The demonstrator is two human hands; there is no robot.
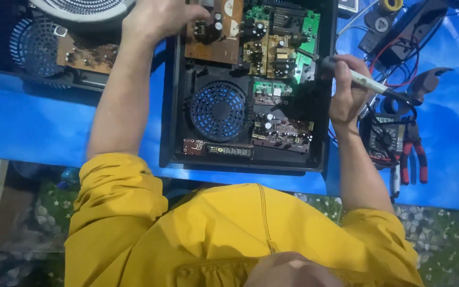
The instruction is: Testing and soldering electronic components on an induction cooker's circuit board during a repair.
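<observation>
An opened black appliance case (173, 133) lies on the blue table cover, showing a round blue fan grille (219, 110) and several circuit boards. My left hand (158, 18) grips the edge of a brown circuit board (213, 37) at the case's top left. In my right hand (346, 87) I hold a white-handled soldering iron (359, 78); its tip points left at the green circuit board (306, 42) near the case's right side. Yellow sleeves cover both my upper arms.
A second black case (1, 58) with a fan grille, a brown board and a round coil sits at top left. To the right lie red-handled pliers (413, 154), a multimeter (383, 139), red and black leads and a roll of yellow tape (391, 5). The table's front edge runs below the case.
</observation>
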